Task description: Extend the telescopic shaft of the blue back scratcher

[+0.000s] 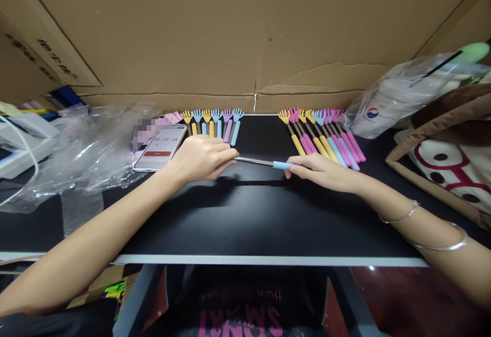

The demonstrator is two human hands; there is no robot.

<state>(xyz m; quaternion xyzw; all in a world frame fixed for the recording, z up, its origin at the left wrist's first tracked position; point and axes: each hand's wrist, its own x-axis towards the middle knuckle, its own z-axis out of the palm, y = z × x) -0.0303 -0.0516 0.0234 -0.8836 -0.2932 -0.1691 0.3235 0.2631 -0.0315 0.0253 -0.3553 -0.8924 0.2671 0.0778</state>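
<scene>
One scratcher in hand, two rows on the table.

I have my left hand [201, 158] closed on the head end and my right hand [320, 169] pinching the blue handle of a back scratcher [261, 162], stretched out above the black table [245, 214]; six lie collapsed in the left row [213, 122], more extended in the right row [322, 137], apparently still waiting.

Six short back scratchers [213, 124] are laid in a row at upper centre of the frame: two yellow, three blue, one purple. Eight more [322, 137] are counted in the group at upper right (overlap makes this count approximate). One extended scratcher with a blue handle [264, 163] is held at centre between two hands, the left hand [201, 158] and the right hand [320, 171]. One phone [160, 147] is seen at upper left. Two bracelets [422, 227] are worn on the right wrist.
</scene>
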